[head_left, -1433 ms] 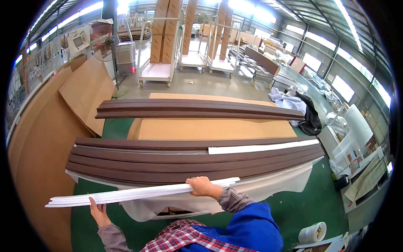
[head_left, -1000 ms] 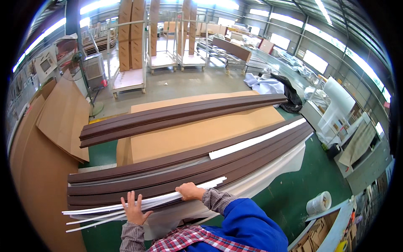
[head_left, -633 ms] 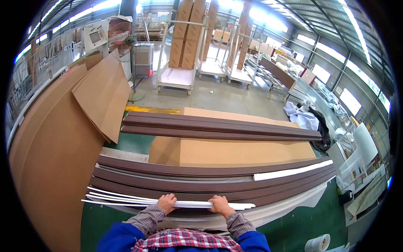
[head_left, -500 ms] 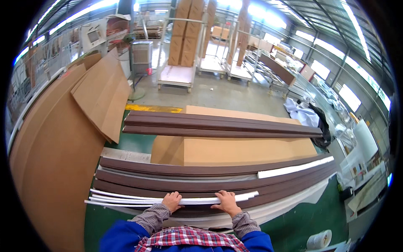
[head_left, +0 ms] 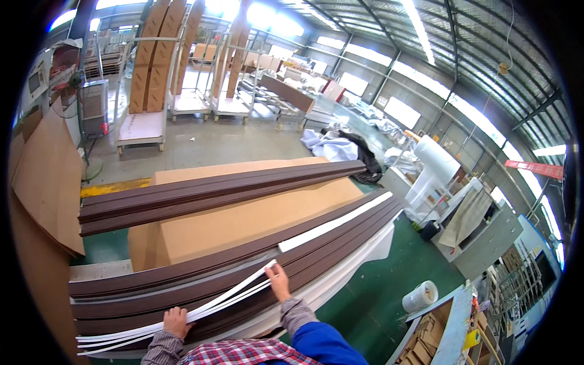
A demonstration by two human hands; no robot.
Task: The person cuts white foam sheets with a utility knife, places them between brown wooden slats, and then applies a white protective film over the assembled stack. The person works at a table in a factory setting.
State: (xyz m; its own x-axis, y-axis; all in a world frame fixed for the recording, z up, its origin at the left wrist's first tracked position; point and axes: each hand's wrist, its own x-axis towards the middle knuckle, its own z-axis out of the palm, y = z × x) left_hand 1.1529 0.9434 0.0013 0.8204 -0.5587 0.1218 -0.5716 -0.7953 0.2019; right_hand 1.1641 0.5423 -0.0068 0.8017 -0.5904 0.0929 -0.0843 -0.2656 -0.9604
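Observation:
A bundle of long, thin white strips (head_left: 226, 300) lies across dark brown ribbed boards (head_left: 176, 265) right before me. My left hand (head_left: 177, 322) is closed over the strips toward their left part, its fingers curled down at their edge. My right hand (head_left: 278, 281) grips the strips near their right end, where one strip rises apart from the others and shows a gap below it. Its fingertips are at that strip's tip. Farther right, a wider white bar (head_left: 336, 221) lies along the same boards. White sheeting (head_left: 371, 244) shows beneath the boards' near edge.
Behind lie more brown boards (head_left: 225, 190) on a large cardboard sheet (head_left: 261, 222). Tall cardboard sheets (head_left: 47, 176) lean at left. A white roll (head_left: 420, 296) and a bench frame (head_left: 420, 340) stand at lower right. Wheeled racks (head_left: 141, 128) with tall cartons stand at the back.
The view has swung to the right. My right hand has moved out to the strips' right end, and one strip there has parted from the bundle. My left hand stays on the strips.

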